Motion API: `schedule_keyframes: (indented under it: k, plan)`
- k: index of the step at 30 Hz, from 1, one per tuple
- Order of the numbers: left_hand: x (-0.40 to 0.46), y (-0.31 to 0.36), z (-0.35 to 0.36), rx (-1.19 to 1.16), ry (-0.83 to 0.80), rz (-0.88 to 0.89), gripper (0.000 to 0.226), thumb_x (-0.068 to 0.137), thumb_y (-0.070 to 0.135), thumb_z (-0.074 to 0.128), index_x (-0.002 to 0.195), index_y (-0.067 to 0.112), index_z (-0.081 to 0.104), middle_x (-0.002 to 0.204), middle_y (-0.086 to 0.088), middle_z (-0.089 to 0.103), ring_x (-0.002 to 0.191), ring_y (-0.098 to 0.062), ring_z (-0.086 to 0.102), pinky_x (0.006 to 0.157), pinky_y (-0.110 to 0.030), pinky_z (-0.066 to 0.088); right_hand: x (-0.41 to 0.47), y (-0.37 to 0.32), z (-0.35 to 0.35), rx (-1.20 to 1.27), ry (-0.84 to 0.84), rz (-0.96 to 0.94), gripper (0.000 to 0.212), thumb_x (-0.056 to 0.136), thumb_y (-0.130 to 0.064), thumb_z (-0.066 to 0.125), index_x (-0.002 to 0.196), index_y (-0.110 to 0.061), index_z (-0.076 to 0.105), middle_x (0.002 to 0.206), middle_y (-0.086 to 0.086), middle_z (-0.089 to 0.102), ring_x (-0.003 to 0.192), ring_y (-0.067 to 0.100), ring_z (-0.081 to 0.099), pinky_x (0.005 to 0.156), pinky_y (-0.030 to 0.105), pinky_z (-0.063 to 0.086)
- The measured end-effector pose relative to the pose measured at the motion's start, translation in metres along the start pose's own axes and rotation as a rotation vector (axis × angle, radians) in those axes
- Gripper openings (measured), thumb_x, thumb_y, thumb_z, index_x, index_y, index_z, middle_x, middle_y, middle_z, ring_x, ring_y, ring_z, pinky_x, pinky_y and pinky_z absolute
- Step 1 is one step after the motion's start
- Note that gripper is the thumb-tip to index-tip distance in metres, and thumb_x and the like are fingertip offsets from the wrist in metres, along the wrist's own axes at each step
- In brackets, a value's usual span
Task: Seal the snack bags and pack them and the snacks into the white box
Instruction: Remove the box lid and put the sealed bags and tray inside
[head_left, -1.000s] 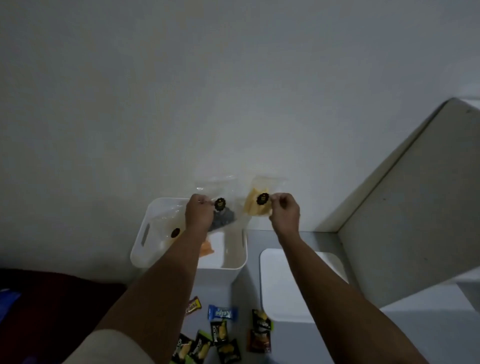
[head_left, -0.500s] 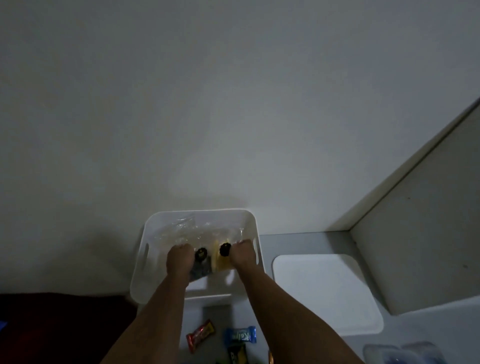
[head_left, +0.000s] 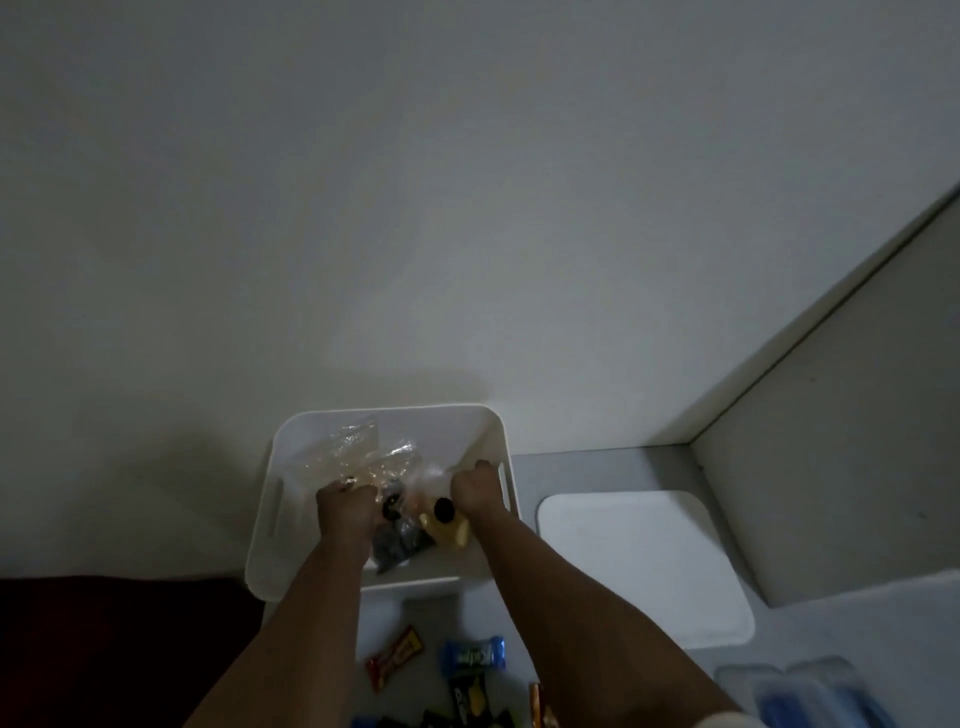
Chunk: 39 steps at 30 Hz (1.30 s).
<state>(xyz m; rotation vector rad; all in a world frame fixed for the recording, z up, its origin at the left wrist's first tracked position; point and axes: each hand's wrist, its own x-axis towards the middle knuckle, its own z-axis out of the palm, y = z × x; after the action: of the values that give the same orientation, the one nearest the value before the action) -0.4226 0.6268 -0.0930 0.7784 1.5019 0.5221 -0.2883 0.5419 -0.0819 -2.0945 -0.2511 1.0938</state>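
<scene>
The white box (head_left: 270, 499) stands against the wall, and both my hands reach down into it. My left hand (head_left: 345, 506) grips a clear snack bag with dark contents (head_left: 400, 540). My right hand (head_left: 475, 491) grips a clear snack bag with yellow contents (head_left: 447, 525). Each bag carries a round black sticker. Another clear bag (head_left: 348, 441) lies crumpled at the back of the box. Loose wrapped snacks lie on the table in front of the box, among them a red one (head_left: 393, 660) and a blue one (head_left: 474, 654).
A white lid (head_left: 644, 566) lies flat to the right of the box. A slanted white panel (head_left: 831, 467) rises at the right. Clear blue-tinted containers (head_left: 810, 696) sit at the bottom right. A dark red surface (head_left: 104, 649) lies at the lower left.
My hands brought the two bags down from above the box into it. They are now lower inside the box and a little further apart.
</scene>
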Motion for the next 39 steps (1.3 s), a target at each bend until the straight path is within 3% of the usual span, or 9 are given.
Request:
schedule_keyframes:
  k: [2, 6, 10, 13, 16, 21, 30, 33, 39]
  plan:
    - [-0.019, 0.008, 0.000, 0.022, 0.007, 0.035, 0.013, 0.091, -0.001, 0.060, 0.101, 0.006, 0.059, 0.098, -0.012, 0.059, 0.095, -0.028, 0.055, 0.085, -0.044, 0.052, -0.018, -0.005, -0.010, -0.035, 0.033, -0.079, 0.041, 0.100, -0.007, 0.046, 0.140, 0.003, 0.050, 0.141, 0.021, 0.056, 0.130, 0.036, 0.054, 0.095, 0.030, 0.044]
    - [-0.051, 0.018, -0.001, 0.064, -0.019, 0.112, 0.058, 0.085, 0.014, 0.067, 0.139, 0.008, 0.048, 0.127, -0.014, 0.057, 0.104, -0.033, 0.056, 0.097, -0.049, 0.053, -0.055, -0.010, -0.028, -0.043, 0.090, -0.273, 0.045, 0.097, -0.006, 0.046, 0.141, -0.005, 0.057, 0.148, 0.014, 0.056, 0.136, 0.029, 0.052, 0.114, 0.030, 0.038]
    - [-0.085, 0.016, 0.009, 0.213, -0.045, 0.269, 0.038, 0.078, 0.024, 0.067, 0.111, 0.005, 0.063, 0.112, -0.013, 0.068, 0.099, -0.033, 0.064, 0.090, -0.043, 0.056, -0.083, 0.002, -0.054, 0.020, 0.182, -0.436, 0.033, 0.098, -0.011, 0.052, 0.126, -0.011, 0.070, 0.131, 0.008, 0.069, 0.123, 0.025, 0.062, 0.110, 0.035, 0.046]
    - [-0.122, 0.011, 0.023, 0.244, -0.101, 0.338, 0.038, 0.082, 0.025, 0.067, 0.116, 0.010, 0.067, 0.116, -0.007, 0.067, 0.101, -0.032, 0.063, 0.094, -0.047, 0.057, -0.100, 0.019, -0.085, 0.083, 0.246, -0.467, 0.029, 0.097, -0.013, 0.055, 0.120, -0.012, 0.072, 0.121, 0.005, 0.073, 0.111, 0.020, 0.065, 0.099, 0.031, 0.050]
    - [-0.149, -0.002, 0.046, 0.235, -0.205, 0.354, 0.028, 0.080, 0.023, 0.064, 0.107, 0.015, 0.069, 0.105, -0.011, 0.070, 0.083, -0.029, 0.063, 0.081, -0.045, 0.059, -0.112, 0.045, -0.124, 0.142, 0.300, -0.460, 0.027, 0.097, -0.012, 0.055, 0.118, -0.012, 0.072, 0.116, 0.002, 0.073, 0.102, 0.012, 0.063, 0.088, 0.021, 0.045]
    - [-0.196, -0.042, 0.098, 0.378, -0.353, 0.339, 0.007, 0.075, 0.021, 0.056, 0.072, 0.018, 0.061, 0.078, -0.009, 0.062, 0.075, -0.027, 0.055, 0.070, -0.035, 0.045, -0.122, 0.105, -0.200, 0.173, 0.394, -0.402, 0.026, 0.096, -0.012, 0.056, 0.116, -0.013, 0.072, 0.110, 0.000, 0.073, 0.096, 0.011, 0.064, 0.086, 0.023, 0.047]
    - [-0.294, -0.178, 0.210, 0.600, -0.505, 0.246, 0.003, 0.091, 0.018, 0.064, 0.092, 0.015, 0.066, 0.091, -0.011, 0.063, 0.076, -0.026, 0.056, 0.063, -0.029, 0.044, -0.117, 0.275, -0.363, 0.048, 0.489, -0.177, 0.021, 0.094, -0.015, 0.057, 0.102, -0.008, 0.075, 0.105, 0.015, 0.075, 0.103, 0.033, 0.068, 0.085, 0.029, 0.048]
    - [-0.313, -0.235, 0.240, 0.693, -0.500, 0.177, 0.020, 0.088, 0.019, 0.070, 0.107, 0.015, 0.068, 0.088, -0.011, 0.063, 0.066, -0.022, 0.055, 0.056, -0.023, 0.041, -0.109, 0.336, -0.415, -0.022, 0.506, -0.077, 0.022, 0.093, -0.016, 0.058, 0.109, -0.011, 0.072, 0.112, 0.016, 0.073, 0.108, 0.035, 0.068, 0.090, 0.032, 0.050]
    - [-0.342, -0.316, 0.259, 0.842, -0.458, 0.056, 0.057, 0.093, 0.025, 0.067, 0.144, 0.007, 0.049, 0.142, -0.018, 0.054, 0.123, -0.035, 0.058, 0.098, -0.045, 0.054, -0.103, 0.423, -0.475, -0.265, 0.344, 0.196, 0.062, 0.093, -0.040, 0.061, 0.147, -0.013, 0.045, 0.143, 0.019, 0.049, 0.132, 0.041, 0.049, 0.108, 0.048, 0.043]
